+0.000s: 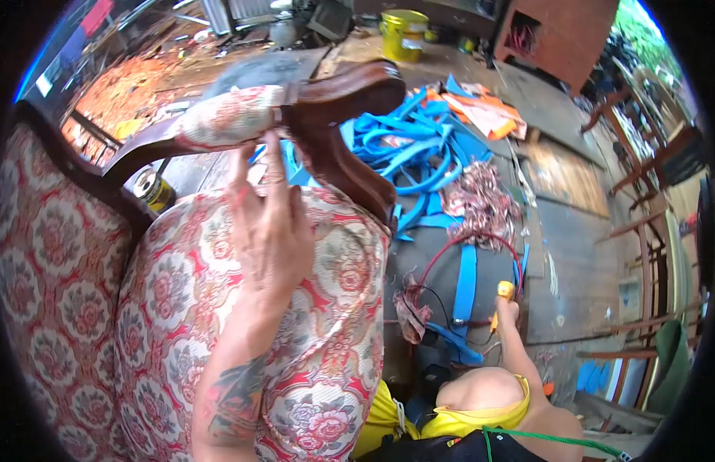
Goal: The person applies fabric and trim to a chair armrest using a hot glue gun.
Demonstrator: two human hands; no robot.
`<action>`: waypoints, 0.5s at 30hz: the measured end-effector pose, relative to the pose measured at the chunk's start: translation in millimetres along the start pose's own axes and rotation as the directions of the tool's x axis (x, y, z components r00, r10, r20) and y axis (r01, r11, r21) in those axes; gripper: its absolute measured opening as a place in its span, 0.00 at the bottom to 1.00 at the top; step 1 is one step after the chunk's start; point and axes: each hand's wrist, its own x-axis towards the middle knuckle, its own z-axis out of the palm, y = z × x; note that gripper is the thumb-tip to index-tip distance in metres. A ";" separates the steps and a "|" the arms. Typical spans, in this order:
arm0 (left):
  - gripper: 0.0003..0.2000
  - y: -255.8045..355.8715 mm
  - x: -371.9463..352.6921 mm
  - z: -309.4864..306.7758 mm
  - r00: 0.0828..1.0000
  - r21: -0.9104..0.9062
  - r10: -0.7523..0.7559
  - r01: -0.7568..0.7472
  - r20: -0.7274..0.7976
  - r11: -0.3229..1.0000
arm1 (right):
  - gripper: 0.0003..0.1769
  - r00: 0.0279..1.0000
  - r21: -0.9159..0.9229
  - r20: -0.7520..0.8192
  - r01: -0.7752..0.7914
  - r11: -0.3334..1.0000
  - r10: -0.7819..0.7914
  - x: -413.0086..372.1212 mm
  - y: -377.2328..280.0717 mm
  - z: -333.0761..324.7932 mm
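Observation:
A chair with a floral red and cream seat [319,400] and a dark carved wooden frame fills the left and middle. My left hand [273,219] reaches up over the seat, fingers apart and fingertips near the underside of the padded armrest [230,115]; nothing shows in it. Out to the right, low over the floor, my right hand [508,309] is closed round a yellow-handled tool [505,290]. A red hose [481,236] curves near that tool. Between chair and tool lie blue strips [465,285] and a small scrap of frayed fabric [411,314].
Tangled blue strips [404,146] and a shredded fabric heap [485,202] cover the floor beyond the chair. Behind them stands a yellow bucket [404,37]. A can [153,190] sits behind the armrest. Wooden chair frames [650,169] stand at the right, and a wooden board [565,173] lies on the floor.

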 end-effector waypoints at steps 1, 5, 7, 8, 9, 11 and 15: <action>0.41 0.8 -0.3 0.1 1.000 -0.029 -0.013 0.013 -0.006 1.000 | 0.23 0.999 0.126 0.014 0.036 0.991 -0.038 6.9 -2.0 -8.5; 0.39 -2.3 0.5 2.2 0.998 -0.074 -0.001 -0.004 -0.062 0.997 | 0.19 0.958 0.296 0.072 0.247 0.923 -0.279 -115.4 -131.8 -34.5; 0.39 -4.3 0.4 2.4 0.997 -0.099 0.021 -0.028 -0.068 0.995 | 0.19 0.903 0.408 0.143 0.320 0.855 -0.406 -148.6 -172.6 -40.8; 0.39 -3.9 0.0 2.8 0.997 -0.090 0.014 -0.021 -0.074 0.996 | 0.19 0.830 0.523 0.206 0.355 0.775 -0.519 -165.5 -190.7 -41.4; 0.39 -4.5 -0.4 2.7 0.997 -0.093 0.008 -0.016 -0.080 0.996 | 0.19 0.827 0.520 0.204 0.363 0.774 -0.524 -186.5 -210.5 -39.7; 0.39 -4.7 -0.2 1.8 0.998 -0.066 0.020 -0.024 -0.063 0.998 | 0.18 0.474 0.623 0.226 0.601 0.500 -0.851 -231.6 -247.9 -34.6; 0.38 -4.4 0.8 -0.9 0.998 -0.081 0.010 -0.015 -0.056 0.997 | 0.28 0.035 0.697 0.338 0.662 0.275 -0.940 -305.6 -296.6 -20.3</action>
